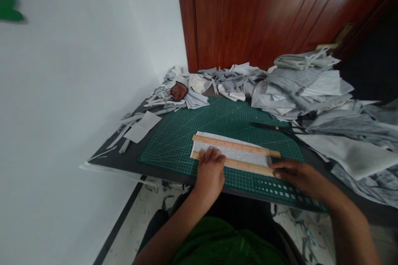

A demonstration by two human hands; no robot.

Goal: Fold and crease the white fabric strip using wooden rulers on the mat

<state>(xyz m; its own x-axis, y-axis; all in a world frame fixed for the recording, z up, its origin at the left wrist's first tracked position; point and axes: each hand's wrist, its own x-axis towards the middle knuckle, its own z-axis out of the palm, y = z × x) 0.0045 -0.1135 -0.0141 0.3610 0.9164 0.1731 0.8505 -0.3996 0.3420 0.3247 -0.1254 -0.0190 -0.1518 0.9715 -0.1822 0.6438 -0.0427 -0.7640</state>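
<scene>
A grey piece of fabric (pixel 248 156) lies on the green cutting mat (pixel 174 132). Two wooden rulers rest lengthwise across it, an upper ruler (pixel 239 145) and a lower ruler (pixel 245 166), roughly parallel with a gap between. My left hand (pixel 211 169) presses down near the lower ruler's left end, fingers spread and a little bent, tips reaching onto the fabric. At that ruler's right end, the thumb and fingers of my right hand (pixel 292 173) close on its tip. Black scissors (pixel 276 127) lie beyond the rulers, on the mat's right side.
High stacks of grey fabric (pixel 298 87) cover the table's right side. Scraps (pixel 230 80) line the back edge by a brown door (pixel 248 16). At left are a pale rectangular piece (pixel 143 127), thin strips and a brown, dark-edged item (pixel 179 91) beside the white wall.
</scene>
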